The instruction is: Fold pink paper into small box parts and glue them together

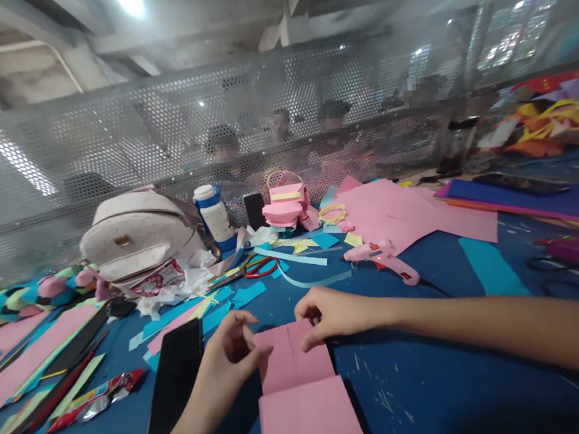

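A pink folded paper piece (pixel 296 390) lies before me, made of two panels, one above the other. The upper panel has a short dark line down its middle. My left hand (pixel 230 349) is at that panel's left edge, its thumb on the paper and its fingers curled beside it. At the upper right corner, my right hand (pixel 330 314) pinches the paper between thumb and bent fingers. Some fingertips are hidden behind the hands. A pink hot glue gun (pixel 385 257) rests beyond my right hand. Left of my left forearm lies a black phone (pixel 175 380).
Behind stand a white backpack (pixel 139 222), a blue-and-white bottle (pixel 214 216) and a small pink paper bag (pixel 287 204). Red-handled scissors (pixel 262 267) lie among paper scraps. Pink sheets (pixel 389 212) spread at the back. A perforated metal screen (pixel 259 92) closes off the far side; people sit beyond.
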`<state>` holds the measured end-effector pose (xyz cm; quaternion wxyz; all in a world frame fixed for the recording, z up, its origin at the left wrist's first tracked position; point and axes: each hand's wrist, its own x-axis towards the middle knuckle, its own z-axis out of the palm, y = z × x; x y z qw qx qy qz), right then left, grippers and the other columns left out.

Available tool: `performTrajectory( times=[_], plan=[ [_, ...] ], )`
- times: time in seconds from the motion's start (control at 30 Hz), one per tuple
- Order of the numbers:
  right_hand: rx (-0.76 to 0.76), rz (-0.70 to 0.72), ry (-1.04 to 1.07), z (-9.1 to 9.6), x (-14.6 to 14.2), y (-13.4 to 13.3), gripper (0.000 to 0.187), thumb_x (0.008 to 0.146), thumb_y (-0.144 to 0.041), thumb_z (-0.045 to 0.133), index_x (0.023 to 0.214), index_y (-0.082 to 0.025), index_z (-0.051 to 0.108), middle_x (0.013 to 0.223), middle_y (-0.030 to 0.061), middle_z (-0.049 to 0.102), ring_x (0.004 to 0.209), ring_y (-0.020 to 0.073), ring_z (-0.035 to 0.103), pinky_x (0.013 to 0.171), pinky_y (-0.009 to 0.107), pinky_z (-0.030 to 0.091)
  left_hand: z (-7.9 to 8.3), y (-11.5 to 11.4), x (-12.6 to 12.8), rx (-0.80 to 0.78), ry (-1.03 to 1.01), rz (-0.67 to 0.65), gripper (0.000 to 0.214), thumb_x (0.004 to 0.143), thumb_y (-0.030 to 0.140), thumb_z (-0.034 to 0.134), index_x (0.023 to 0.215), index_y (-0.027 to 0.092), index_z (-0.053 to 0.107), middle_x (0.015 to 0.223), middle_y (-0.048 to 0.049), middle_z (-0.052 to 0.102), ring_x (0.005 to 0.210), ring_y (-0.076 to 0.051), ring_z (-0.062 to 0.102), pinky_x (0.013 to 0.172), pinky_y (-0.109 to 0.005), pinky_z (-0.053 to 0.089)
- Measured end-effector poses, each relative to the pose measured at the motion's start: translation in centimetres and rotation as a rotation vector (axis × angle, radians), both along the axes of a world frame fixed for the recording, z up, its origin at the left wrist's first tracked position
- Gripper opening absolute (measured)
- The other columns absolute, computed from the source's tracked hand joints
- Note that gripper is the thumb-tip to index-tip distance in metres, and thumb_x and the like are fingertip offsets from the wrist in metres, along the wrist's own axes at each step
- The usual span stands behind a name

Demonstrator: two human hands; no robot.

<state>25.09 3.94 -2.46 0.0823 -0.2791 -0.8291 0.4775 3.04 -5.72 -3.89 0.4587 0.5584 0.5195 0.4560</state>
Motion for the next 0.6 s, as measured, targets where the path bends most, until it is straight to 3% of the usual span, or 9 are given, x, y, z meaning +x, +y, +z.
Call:
performTrajectory(
  times=[0.2, 0.33, 0.47, 0.6],
  plan=[
    [-0.116, -0.114, 0.114, -1.1, -0.1, -1.1, 0.048, 0.059, -0.051, 0.083, 0.055, -0.015, 0.050, 0.049, -0.0086, 0.041, 0.049, 0.0066, 0.034, 0.046, 0.020, 0.024, -0.3, 0.4, -0.1, -0.195, -0.113, 0.028, 0.039, 0.062, 0.043, 0.083, 0.068, 0.013, 0.059, 0.053, 0.0043, 0.054, 0.050, -0.007, 0.047, 0.053, -0.019, 0.036],
    [-0.142, 0.049, 0.068, 0.1, 0.9, -2.1, 0.042, 0.068, -0.049, 0.079, 0.061, -0.013, 0.058, 0.055, -0.0069, 0.047, 0.054, 0.0071, 0.040, 0.048, 0.019, 0.027, 0.1, 0.6, -0.4, -0.194, -0.068, -0.021, 0.035, 0.060, 0.035, 0.086, 0.060, 0.013, 0.059, 0.050, 0.0044, 0.054, 0.048, -0.006, 0.045, 0.051, -0.018, 0.033],
    [-0.208, 0.104, 0.102, 1.9, 1.2, -2.5, 0.036, 0.086, -0.047, 0.063, 0.083, -0.012, 0.068, 0.070, 0.0002, 0.063, 0.062, 0.0106, 0.054, 0.059, 0.021, 0.041, 1.6, 1.6, -1.1, -0.175, 0.046, -0.152, 0.027, 0.059, 0.029, 0.085, 0.060, 0.013, 0.063, 0.052, 0.0038, 0.058, 0.049, -0.007, 0.047, 0.052, -0.018, 0.035],
    [-0.243, 0.015, 0.223, 2.4, 0.6, -2.5, 0.036, 0.092, -0.046, 0.056, 0.096, -0.012, 0.066, 0.079, 0.0055, 0.070, 0.061, 0.0103, 0.058, 0.058, 0.021, 0.045, 4.0, 3.4, -1.5, -0.148, 0.292, -0.463, 0.020, 0.068, 0.031, 0.079, 0.067, 0.013, 0.071, 0.056, 0.0016, 0.062, 0.050, -0.008, 0.049, 0.051, -0.019, 0.034]
  ],
)
